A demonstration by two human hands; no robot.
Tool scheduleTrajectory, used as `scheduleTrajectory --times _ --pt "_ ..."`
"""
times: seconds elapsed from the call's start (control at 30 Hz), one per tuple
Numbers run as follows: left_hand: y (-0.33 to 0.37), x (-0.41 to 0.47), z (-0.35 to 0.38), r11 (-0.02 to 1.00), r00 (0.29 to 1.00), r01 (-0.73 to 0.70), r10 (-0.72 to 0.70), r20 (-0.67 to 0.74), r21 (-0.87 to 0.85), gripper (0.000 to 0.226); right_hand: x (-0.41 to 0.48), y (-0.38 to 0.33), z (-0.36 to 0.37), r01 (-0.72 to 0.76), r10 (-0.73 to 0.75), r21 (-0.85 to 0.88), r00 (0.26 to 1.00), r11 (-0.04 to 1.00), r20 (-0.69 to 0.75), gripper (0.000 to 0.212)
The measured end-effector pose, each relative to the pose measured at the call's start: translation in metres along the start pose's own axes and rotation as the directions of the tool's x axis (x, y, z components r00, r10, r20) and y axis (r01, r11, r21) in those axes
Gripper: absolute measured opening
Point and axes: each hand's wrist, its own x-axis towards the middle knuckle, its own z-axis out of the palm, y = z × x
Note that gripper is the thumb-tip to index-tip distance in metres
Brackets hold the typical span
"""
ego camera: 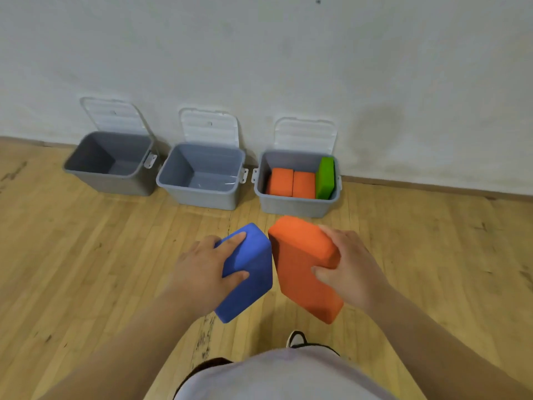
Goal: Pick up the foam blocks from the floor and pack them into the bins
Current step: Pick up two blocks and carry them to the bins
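Observation:
My left hand (202,267) grips a blue foam block (253,281), held above the floor. My right hand (350,264) grips an orange foam block (300,269) beside it; the two blocks nearly touch. Three grey bins stand open along the wall. The left bin (86,168) and the middle bin (178,189) hold nothing that I can see. The right bin (291,209) holds two orange blocks (291,183) lying side by side and a green block (326,177) standing on edge at its right side.
Each bin's clear lid (210,127) leans back against the white wall. Wooden floor (101,255) stretches between me and the bins. The tip of my shoe (297,339) shows below the blocks.

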Motion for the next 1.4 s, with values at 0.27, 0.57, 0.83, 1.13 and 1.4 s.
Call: scheduleTrajectory --times 0.27,0.57,0.83,1.13,1.4 --pt "0.003 0.137 -0.026 0.999 0.999 0.022 -0.021 0.024 -0.024 0.076 0.146 0.016 -0.038 -0.039 0.039 0.002 0.999 0.999 0.004 0.087" --pt "-0.047 0.343 -0.035 0.993 0.983 -0.111 0.105 0.149 0.032 0.076 0.293 0.023 -0.032 -0.248 0.25 0.049 0.967 0.968 -0.048 0.084" --pt "-0.066 0.523 -0.064 0.95 0.932 -0.283 0.239 0.274 0.133 0.073 0.423 0.017 -0.047 -0.371 0.384 0.127 0.918 0.92 -0.098 0.078" --pt "-0.058 0.668 -0.011 0.968 0.916 -0.229 0.179 0.359 0.102 0.07 0.585 0.1 -0.053 -0.401 0.399 0.053 0.916 0.914 0.052 0.075" --pt "-0.068 0.779 0.086 0.996 0.895 -0.09 0.075 0.439 0.013 0.073 0.745 0.218 0.001 -0.406 0.412 -0.077 0.878 0.911 0.246 0.083"
